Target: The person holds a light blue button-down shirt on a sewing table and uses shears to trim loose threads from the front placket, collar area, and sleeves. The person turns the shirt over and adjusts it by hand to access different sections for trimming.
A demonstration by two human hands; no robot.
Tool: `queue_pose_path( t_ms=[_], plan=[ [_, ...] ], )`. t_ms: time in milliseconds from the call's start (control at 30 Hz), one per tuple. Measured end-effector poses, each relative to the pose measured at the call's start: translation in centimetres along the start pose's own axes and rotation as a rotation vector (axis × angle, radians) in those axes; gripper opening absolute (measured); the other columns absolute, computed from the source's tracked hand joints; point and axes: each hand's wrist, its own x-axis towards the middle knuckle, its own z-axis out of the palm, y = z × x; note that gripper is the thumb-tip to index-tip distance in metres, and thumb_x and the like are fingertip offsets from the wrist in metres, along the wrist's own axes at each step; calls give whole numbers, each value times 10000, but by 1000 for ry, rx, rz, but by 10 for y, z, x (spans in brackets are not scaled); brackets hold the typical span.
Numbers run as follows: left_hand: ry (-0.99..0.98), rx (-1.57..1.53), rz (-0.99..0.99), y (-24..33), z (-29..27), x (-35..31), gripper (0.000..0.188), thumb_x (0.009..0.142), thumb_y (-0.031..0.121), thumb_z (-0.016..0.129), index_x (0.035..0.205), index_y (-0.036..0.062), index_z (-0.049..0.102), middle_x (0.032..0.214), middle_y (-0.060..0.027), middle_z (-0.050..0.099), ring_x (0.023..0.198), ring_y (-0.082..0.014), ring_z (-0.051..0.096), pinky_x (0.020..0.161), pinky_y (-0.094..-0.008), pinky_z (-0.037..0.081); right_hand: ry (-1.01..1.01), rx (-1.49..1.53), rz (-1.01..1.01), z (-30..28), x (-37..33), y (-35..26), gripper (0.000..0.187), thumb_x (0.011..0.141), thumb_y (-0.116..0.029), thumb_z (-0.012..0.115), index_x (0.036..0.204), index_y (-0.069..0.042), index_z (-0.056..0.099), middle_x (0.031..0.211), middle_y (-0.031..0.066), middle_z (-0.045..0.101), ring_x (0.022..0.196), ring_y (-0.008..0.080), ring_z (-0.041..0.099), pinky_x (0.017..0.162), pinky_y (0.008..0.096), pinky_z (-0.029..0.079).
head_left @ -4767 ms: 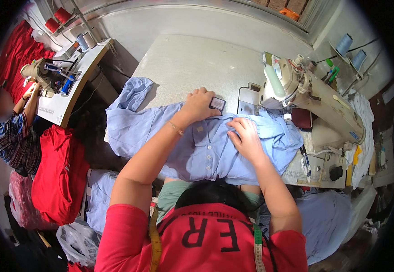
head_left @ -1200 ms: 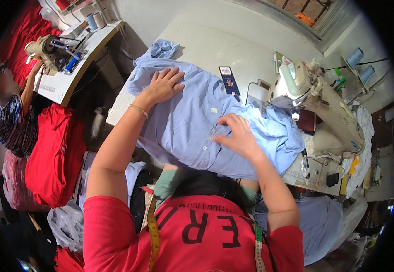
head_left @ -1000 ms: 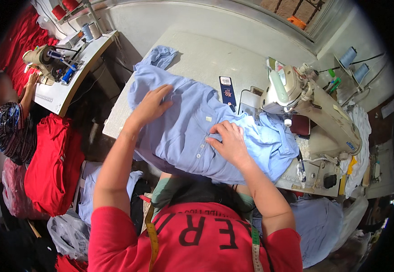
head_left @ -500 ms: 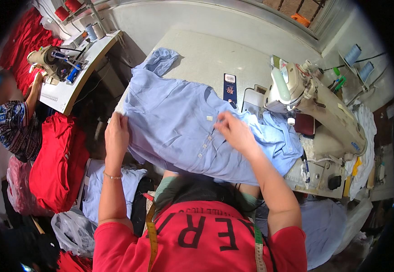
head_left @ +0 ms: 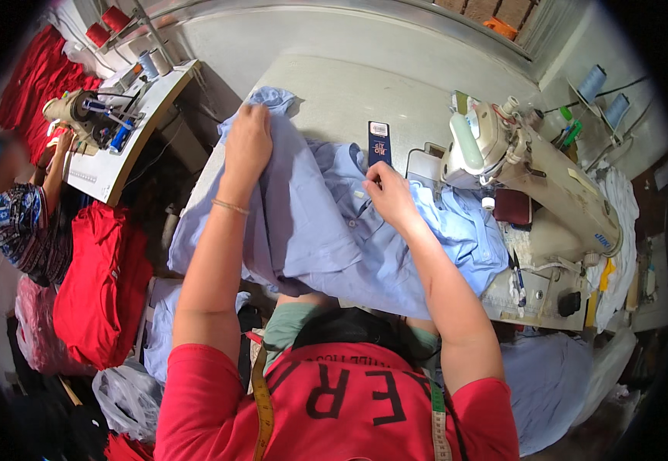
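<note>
A light blue buttoned shirt [head_left: 303, 223] lies partly bunched over the near side of the white table. My left hand [head_left: 248, 142] is closed on its cloth towards the far left, lifting a fold that drapes down across the garment. By the neck opening and button placket, my right hand [head_left: 391, 196] has its fingers curled together. Whether cloth is between those fingertips is hidden. A paler blue garment [head_left: 464, 230] is heaped to the right of my right hand, beside the sewing machine [head_left: 534, 161]. The dark blue tag [head_left: 379, 144] lies just beyond my right hand.
Small scissors [head_left: 517, 280] lie on the machine bed at right. Blue thread spools [head_left: 592, 83] stand behind the machine. To the left, another person [head_left: 23, 207] works at a second sewing machine [head_left: 81, 115], near piled red cloth [head_left: 100, 284]. A tape measure [head_left: 262, 399] hangs from my neck.
My left hand has moved from the shirt's left edge up and to the right, folding cloth over. My right hand has shifted slightly up, its fingers now drawn together.
</note>
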Motion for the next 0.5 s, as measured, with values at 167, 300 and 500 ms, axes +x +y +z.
queue_pose_path(
  t_ms=[167,300,500],
  plan=[
    [-393,-757,-233,73,22,-71,173,788,45,628,950,-3,593,869,-144,593,760,-248,600,672,-323,477,-20,271,188,-10,1,0,184,816,-111,627,956,-52,522,767,86,592,699,207,584,657,323,457],
    [-638,-1049,-421,103,29,-102,135,849,81,626,927,-20,582,806,-11,565,726,-80,536,639,-239,458,-16,446,195,-7,1,7,241,801,-80,653,1014,-51,544,754,40,597,691,115,559,627,258,442],
    [-571,-822,-320,110,21,-97,141,830,91,637,855,-42,598,831,-51,573,737,-110,564,648,-246,468,-200,854,314,-23,1,0,196,841,-56,621,1020,-24,549,807,-20,591,694,33,507,601,182,388]
  ],
)
